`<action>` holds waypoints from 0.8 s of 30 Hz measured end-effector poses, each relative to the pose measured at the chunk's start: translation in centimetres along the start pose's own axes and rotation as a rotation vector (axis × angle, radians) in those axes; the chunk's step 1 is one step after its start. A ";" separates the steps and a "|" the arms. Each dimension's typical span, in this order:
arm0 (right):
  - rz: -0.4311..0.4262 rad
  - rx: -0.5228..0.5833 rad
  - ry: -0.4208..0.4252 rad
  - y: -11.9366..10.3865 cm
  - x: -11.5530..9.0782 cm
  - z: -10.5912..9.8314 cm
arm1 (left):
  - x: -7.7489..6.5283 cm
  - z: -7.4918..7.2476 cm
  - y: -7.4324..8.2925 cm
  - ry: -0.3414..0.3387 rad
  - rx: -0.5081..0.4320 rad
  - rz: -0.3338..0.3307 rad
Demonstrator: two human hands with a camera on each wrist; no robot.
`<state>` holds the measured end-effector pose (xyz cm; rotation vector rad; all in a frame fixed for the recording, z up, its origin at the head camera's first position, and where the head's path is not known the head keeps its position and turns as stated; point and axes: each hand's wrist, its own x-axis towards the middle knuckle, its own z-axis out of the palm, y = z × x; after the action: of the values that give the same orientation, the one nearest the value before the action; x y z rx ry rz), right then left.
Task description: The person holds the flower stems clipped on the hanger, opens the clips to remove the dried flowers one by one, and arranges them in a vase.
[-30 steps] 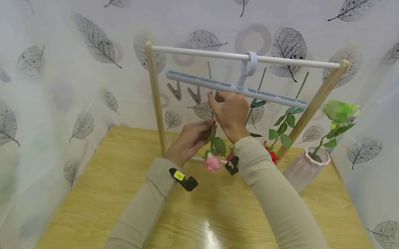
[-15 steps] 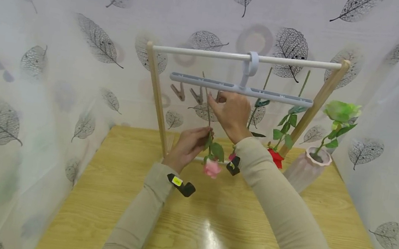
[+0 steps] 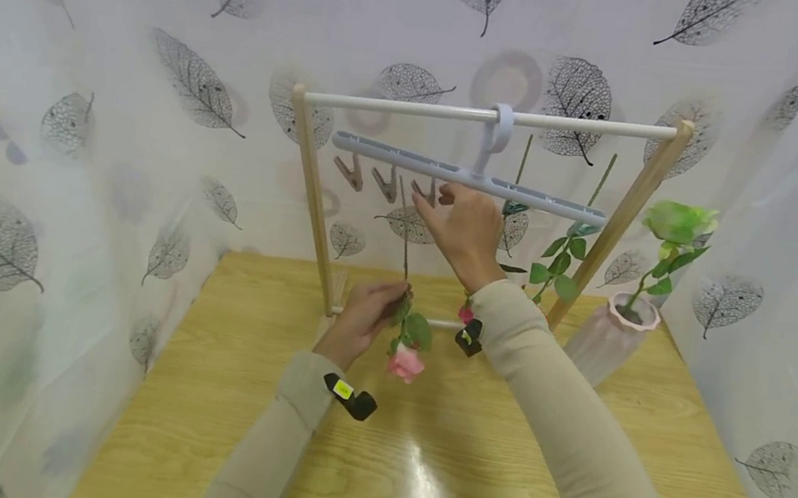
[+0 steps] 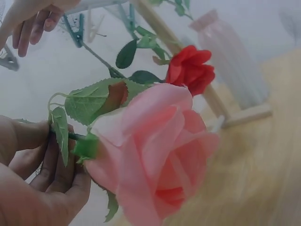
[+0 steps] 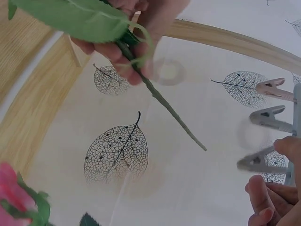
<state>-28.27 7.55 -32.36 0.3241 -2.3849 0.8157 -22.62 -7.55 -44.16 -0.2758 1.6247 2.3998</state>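
The left hand pinches a pink rose, layered petals downward, green stem slender, above the table toward its back edge; the right hand, thumb and fingers apart, is beside a grey clothespin.

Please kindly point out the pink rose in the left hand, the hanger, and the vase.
Pink rose [image 4: 148, 148]: left wrist view, on its petals.
Hanger [image 3: 465, 178]: head view, middle of its long bar.
Vase [image 3: 608, 342]: head view, on its body.

I face pale, leaf-printed sheeting on three sides; below me a yellow wood-grain tabletop carries a bright streak of reflected light.
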 end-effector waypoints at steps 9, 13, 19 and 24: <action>-0.038 0.073 -0.017 0.3 -1.3 -1.2 | -0.9 -1.2 -1.4 0.017 0.120 0.029; -0.066 0.068 -0.028 0.6 -2.1 -1.8 | -1.4 -1.8 -1.9 0.019 0.162 0.037; -0.080 0.072 -0.047 1.3 -3.5 -2.8 | -2.5 -2.6 -2.5 0.039 0.232 0.041; -0.083 0.065 -0.080 2.0 -4.8 -3.7 | -3.6 -2.9 -2.7 0.067 0.356 0.048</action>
<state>-23.56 11.56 -33.91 0.4873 -2.4046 0.8576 -18.26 -9.56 -46.63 -0.2566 2.0681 2.0993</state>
